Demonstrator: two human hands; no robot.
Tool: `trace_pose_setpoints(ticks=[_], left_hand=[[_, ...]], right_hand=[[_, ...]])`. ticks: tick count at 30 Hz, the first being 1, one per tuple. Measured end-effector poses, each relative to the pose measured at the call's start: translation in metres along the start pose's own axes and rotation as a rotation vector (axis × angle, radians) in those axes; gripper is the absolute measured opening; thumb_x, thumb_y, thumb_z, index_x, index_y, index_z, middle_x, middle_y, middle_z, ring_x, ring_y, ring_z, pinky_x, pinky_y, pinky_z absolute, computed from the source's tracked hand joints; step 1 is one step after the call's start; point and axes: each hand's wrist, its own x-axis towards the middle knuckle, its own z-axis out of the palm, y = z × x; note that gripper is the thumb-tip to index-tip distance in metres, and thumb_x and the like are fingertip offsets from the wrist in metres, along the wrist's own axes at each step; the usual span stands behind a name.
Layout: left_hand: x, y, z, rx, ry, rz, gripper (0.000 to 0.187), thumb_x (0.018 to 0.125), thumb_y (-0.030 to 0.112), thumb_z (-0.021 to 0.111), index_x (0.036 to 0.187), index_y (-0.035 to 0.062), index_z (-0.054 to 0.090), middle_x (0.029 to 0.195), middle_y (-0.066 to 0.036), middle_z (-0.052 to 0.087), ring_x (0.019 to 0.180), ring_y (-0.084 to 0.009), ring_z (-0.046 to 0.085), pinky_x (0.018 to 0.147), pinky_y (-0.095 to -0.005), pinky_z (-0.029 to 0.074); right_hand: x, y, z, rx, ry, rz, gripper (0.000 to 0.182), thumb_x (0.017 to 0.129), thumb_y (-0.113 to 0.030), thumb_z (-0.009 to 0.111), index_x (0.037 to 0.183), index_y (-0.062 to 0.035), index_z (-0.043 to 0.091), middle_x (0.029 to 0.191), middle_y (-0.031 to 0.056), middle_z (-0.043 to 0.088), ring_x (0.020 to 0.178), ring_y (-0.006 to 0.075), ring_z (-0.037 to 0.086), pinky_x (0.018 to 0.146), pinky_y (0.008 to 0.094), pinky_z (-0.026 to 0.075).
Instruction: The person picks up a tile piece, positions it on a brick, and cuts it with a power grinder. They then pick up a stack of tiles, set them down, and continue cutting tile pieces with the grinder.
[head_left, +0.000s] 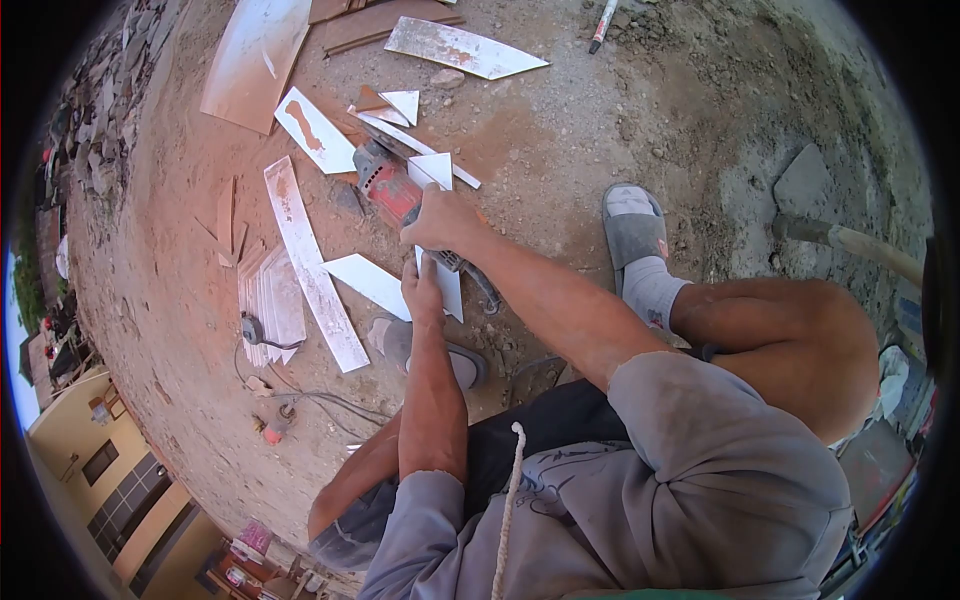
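My right hand [445, 217] is wrapped around the body of a red and grey angle grinder [393, 190], its head pointing up and left. Below it, my left hand [423, 290] grips the edge of a narrow white tile piece [447, 290] that passes under the grinder. The fingertips of that hand lie close to the grinder's rear end and are partly hidden. The tile's upper end [432, 168] shows beyond the grinder. A pointed white tile strip [368, 284] lies beside my left hand. Near the grinder's head rests a stained white tile offcut [325, 140].
A long tile strip [312, 265] and a stack of tile pieces [270, 300] lie to the left. Cables [335, 400] run over the dirt. Larger tiles [262, 60] lie at the top, with a marker [604, 25]. A wooden-handled tool [850, 240] is at right.
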Motion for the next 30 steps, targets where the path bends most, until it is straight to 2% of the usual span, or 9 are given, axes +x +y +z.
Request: trace_pose_setpoints(ticks=[20,25,30], left_hand=[[0.001,-0.003,0.002,0.037,0.02,0.068,0.028,0.102,0.026,0.057,0.116,0.003,0.063,0.098,-0.001,0.065,0.083,-0.0091,0.058,0.074,-0.0278,0.048],[-0.004,0.002,0.006,0.021,0.048,0.064,0.024,0.102,0.028,0.058,0.103,0.0048,0.063,0.088,0.002,0.06,0.075,-0.0078,0.053,0.067,-0.0277,0.045],[-0.001,-0.002,0.007,-0.011,0.054,0.076,0.024,0.102,0.029,0.059,0.098,0.0056,0.062,0.083,0.003,0.058,0.072,-0.0067,0.05,0.064,-0.027,0.043]], right_hand=[[0.003,0.01,0.005,-0.053,0.029,-0.036,0.071,0.062,-0.031,0.077,0.115,0.0109,0.056,0.108,0.0301,0.067,0.104,0.0416,0.068,0.091,0.0426,0.055],[0.004,0.012,0.006,-0.071,0.034,-0.046,0.07,0.062,-0.031,0.077,0.115,0.0109,0.056,0.107,0.0302,0.068,0.103,0.0413,0.069,0.09,0.0425,0.055],[0.003,0.013,0.006,-0.078,0.039,-0.05,0.071,0.063,-0.031,0.076,0.115,0.0114,0.055,0.107,0.0305,0.068,0.102,0.0409,0.069,0.09,0.042,0.055]])
